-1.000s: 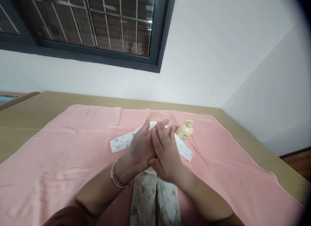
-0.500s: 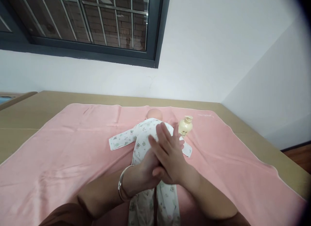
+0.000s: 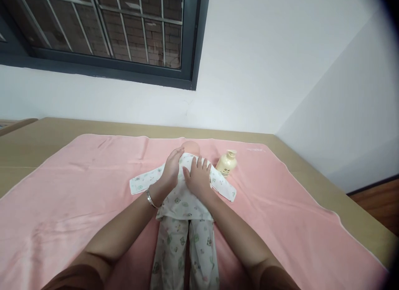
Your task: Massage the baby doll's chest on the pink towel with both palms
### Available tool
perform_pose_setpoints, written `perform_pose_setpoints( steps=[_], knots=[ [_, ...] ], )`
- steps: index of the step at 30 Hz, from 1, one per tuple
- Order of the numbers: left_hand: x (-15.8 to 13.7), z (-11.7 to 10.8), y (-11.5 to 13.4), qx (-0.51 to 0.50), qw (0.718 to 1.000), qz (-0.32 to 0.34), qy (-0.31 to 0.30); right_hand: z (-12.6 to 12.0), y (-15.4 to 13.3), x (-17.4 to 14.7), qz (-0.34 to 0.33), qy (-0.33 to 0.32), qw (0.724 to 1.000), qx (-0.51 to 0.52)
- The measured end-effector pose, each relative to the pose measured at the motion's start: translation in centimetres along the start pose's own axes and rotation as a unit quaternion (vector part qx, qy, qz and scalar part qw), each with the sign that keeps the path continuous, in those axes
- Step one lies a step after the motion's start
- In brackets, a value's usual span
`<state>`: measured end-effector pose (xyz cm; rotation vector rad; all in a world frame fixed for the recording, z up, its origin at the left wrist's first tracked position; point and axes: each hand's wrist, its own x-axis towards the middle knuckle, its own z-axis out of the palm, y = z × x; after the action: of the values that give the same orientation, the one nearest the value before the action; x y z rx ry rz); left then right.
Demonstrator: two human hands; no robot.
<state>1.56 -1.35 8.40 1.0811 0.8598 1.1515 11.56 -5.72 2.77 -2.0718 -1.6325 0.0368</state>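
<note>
A baby doll (image 3: 190, 147) lies on a pink blanket (image 3: 93, 177), its head toward the wall. It wears a white printed top (image 3: 187, 204) with both sleeves spread out, and matching printed trousers (image 3: 202, 248). My left hand (image 3: 172, 167), with a silver bangle at the wrist, is at the left side of the doll's upper body, fingers stretched out toward its head. Flat on the right part of the top lies my right hand (image 3: 198, 176), fingers spread. Neither hand grips anything. Beyond the right sleeve stands a cream pump bottle (image 3: 227, 163).
Under the blanket is a wooden-coloured table (image 3: 62, 125), its far edge against a white wall (image 3: 243, 73). A dark-framed window (image 3: 124, 69) with metal bars is at the upper left. Brown wood (image 3: 377, 202) shows at the far right.
My hands were pressed together above the doll. They have parted and moved forward and down to the doll's upper body. The camera view has shifted slightly.
</note>
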Motion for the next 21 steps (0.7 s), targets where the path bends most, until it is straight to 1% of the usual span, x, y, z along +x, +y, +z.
perform_pose_setpoints(
  steps=[1,3,5,8,10,12,14,16,17,20,21],
  knots=[
    [0.6,-0.1,-0.5,0.024,1.0,0.011,0.008,0.3,0.1,0.1,-0.011,-0.009,1.0,-0.002],
    [1.2,-0.6,-0.9,0.056,0.998,0.014,0.003,0.4,0.3,0.2,-0.038,-0.02,0.999,-0.008],
    [1.4,-1.1,-1.1,0.086,0.996,0.016,-0.008,0.4,0.5,0.2,-0.065,-0.015,0.998,-0.02],
    [1.6,-2.2,-1.8,0.172,0.984,0.052,-0.011,0.4,0.7,0.4,-0.106,-0.008,0.994,-0.025],
    [1.8,-3.1,-2.9,0.247,0.964,0.097,-0.002,0.5,0.7,0.6,-0.127,-0.01,0.992,-0.018],
    [2.0,-4.0,-4.3,0.315,0.936,0.155,0.005,0.7,0.7,0.7,-0.139,-0.013,0.99,-0.014],
    [1.8,-4.6,-5.7,0.36,0.908,0.216,-0.006,0.7,0.5,0.6,-0.141,-0.01,0.99,-0.02],
    [1.4,-5.0,-6.8,0.372,0.89,0.264,-0.025,0.7,0.2,-0.1,-0.156,-0.003,0.987,-0.031],
    [1.2,-5.2,-7.2,0.367,0.887,0.28,-0.03,0.6,0.2,-0.6,-0.177,-0.002,0.984,-0.034],
    [0.9,-5.5,-8.0,0.347,0.888,0.3,-0.022,0.1,0.6,-2.4,-0.269,-0.02,0.963,-0.021],
    [0.9,-5.6,-8.2,0.346,0.887,0.304,-0.02,0.0,1.0,-2.8,-0.288,-0.031,0.957,-0.013]
  ],
)
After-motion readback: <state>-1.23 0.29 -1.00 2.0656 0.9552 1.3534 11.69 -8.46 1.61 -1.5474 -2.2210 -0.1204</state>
